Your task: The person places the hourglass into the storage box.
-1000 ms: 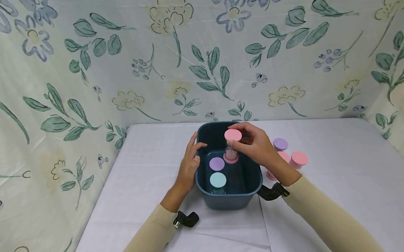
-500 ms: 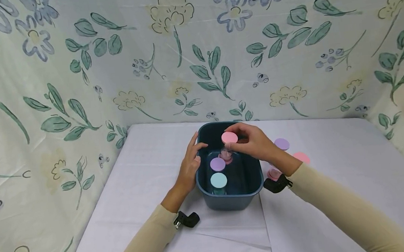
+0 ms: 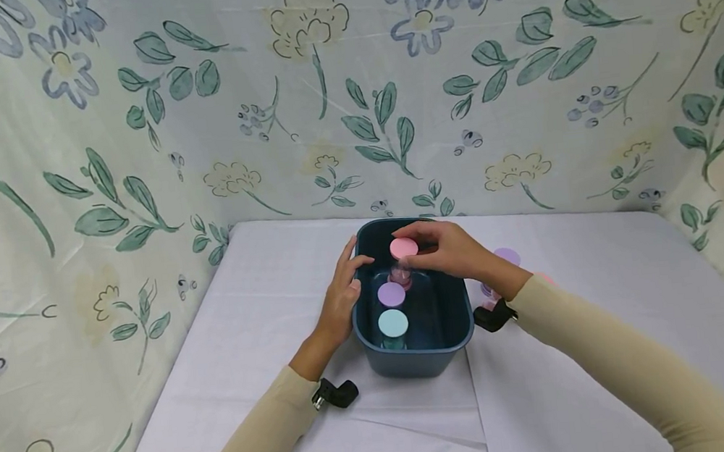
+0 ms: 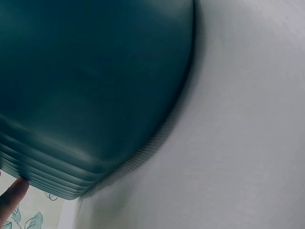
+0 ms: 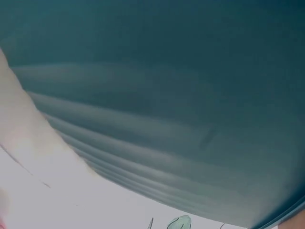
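A dark blue plastic bin (image 3: 415, 365) stands on the table in the head view. My left hand (image 3: 335, 301) grips its left rim, one finger bent over the edge; a fingertip (image 4: 16, 192) touches the ridged outer wall in the left wrist view. Inside the bin, my right hand (image 3: 448, 248) pinches the top of a pink sand timer (image 3: 404, 248) between thumb and fingers. That timer is upright, near the bin's far left part. Nearer to me stand a purple sand timer (image 3: 391, 294) and a light blue sand timer (image 3: 393, 323). Only the bin wall (image 5: 167, 95) fills most of the right wrist view.
Right of the bin, more timers stand partly hidden by my right wrist, a purple timer (image 3: 507, 256) and a pink timer (image 3: 547, 279) among them. A white cloth (image 3: 262, 279) covers the table. A floral curtain (image 3: 302, 144) hangs behind.
My right hand has moved left and slightly down inside the bin with the pink sand timer, bringing it close behind the purple one. My left hand stays on the rim.
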`<state>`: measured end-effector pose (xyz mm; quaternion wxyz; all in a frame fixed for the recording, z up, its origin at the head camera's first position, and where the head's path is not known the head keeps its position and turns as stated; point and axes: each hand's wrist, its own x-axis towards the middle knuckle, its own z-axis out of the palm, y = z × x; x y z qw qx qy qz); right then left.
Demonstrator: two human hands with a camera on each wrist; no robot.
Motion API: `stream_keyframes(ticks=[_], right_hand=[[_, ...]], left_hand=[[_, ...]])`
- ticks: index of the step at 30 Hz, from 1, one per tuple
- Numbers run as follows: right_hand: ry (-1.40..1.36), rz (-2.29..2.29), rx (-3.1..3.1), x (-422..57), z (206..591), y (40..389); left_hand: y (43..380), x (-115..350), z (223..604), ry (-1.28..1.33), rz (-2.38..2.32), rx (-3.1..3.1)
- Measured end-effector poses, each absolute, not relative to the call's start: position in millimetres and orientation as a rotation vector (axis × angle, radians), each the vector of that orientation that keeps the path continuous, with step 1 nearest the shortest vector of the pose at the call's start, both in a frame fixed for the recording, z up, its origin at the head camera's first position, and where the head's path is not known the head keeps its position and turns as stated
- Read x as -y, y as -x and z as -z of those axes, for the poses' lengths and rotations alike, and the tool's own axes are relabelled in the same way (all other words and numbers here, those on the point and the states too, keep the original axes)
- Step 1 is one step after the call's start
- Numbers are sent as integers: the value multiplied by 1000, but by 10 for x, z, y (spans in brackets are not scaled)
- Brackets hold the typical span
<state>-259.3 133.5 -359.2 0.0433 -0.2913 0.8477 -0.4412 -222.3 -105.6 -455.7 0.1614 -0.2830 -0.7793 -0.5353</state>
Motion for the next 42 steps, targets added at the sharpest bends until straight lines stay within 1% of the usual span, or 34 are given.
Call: stream_keyframes(ticks=[6,13,19,31,42], right_hand=[[909,1221,-2592,-1293,3594,2644],[917,1201,-2554,-1234,3561,2686],[982,1161,-2550,-1197,3586,2724],[1018,1031,-2600,-1105,3641,2682],[1003,949,-2639,-1092,3647,2677]], left_hand=[[2222,1061,4562,801,1539,2233],[2224,1056,4563,806,1550,2224],[2243,1029,4577,842,1549,2180],[2237,1047,4595,800,1530,2224],[2255,1043,4595,834,1534,2189]])
